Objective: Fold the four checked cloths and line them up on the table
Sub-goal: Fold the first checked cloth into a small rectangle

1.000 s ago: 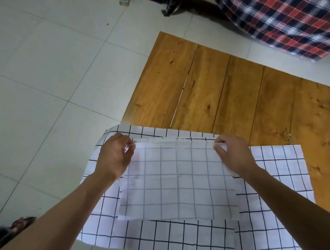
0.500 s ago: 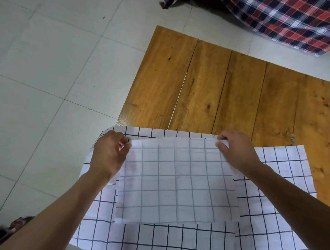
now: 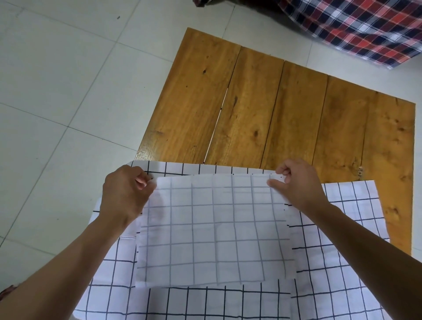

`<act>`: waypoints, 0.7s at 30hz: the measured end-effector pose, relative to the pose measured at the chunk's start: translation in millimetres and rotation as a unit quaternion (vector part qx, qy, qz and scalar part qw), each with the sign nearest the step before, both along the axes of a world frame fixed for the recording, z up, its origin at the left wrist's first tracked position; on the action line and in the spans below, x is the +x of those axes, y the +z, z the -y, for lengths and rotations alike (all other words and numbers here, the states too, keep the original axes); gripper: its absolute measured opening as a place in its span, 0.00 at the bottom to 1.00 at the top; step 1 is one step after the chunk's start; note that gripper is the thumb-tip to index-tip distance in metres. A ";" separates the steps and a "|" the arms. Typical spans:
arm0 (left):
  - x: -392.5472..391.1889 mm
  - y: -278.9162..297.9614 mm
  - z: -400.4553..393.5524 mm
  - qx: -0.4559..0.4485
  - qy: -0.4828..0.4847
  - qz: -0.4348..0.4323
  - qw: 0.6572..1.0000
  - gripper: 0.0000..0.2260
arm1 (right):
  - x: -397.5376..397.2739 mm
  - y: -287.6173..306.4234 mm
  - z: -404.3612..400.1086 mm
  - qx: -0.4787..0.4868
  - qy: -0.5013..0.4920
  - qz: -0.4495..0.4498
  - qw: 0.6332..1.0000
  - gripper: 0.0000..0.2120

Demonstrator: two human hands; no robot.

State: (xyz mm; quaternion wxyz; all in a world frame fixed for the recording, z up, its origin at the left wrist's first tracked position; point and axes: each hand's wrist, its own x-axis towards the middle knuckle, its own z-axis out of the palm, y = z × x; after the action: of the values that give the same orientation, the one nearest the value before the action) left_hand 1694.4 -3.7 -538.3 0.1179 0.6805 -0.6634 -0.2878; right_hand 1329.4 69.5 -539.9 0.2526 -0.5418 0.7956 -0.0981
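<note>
A white cloth (image 3: pixel 214 230) checked in faint grey lines lies folded over on itself, a rectangle with its pale underside up, its far edge close to the far edge of the layers beneath. Under it spread more white checked cloths (image 3: pixel 331 285) with bold black lines, flat on the near end of a wooden table (image 3: pixel 251 102) and overhanging its left edge.

checked cloths (image 3: pixel 338 217): near part cut off by bottom edge, exact count untellable under the folded top piece | worktop (image 3: pixel 251 102): near half hidden beneath cloth | plaid fabric (image 3: pixel 365 25): far right, cropped by top and right edges | dark item (image 3: pixel 201 2): far edge, too cropped to identify
</note>
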 end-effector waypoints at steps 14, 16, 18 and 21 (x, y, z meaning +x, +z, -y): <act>4.6 -16.1 -15.2 -0.115 -0.087 0.037 0.989 0.12 | 32.9 -1.4 -18.8 -0.024 0.164 -0.086 0.982 0.10; 5.7 -20.7 -18.3 -0.116 -0.086 0.045 0.988 0.09 | 49.4 4.2 -28.7 -0.001 0.196 -0.094 0.976 0.10; 5.5 -21.0 -21.3 -0.109 -0.082 0.043 0.990 0.04 | 63.3 9.8 -37.5 0.029 0.200 -0.100 0.974 0.20; 0.6 -14.0 -30.4 -0.105 -0.087 0.069 0.988 0.02 | 76.7 16.5 -42.2 0.071 0.183 -0.109 0.974 0.33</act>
State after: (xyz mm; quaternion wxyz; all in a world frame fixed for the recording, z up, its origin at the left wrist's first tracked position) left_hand 1695.1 26.7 -552.3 0.1175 0.6226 -0.7530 -0.1776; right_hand 1406.1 111.7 -523.3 0.2158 -0.6665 0.7105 0.0659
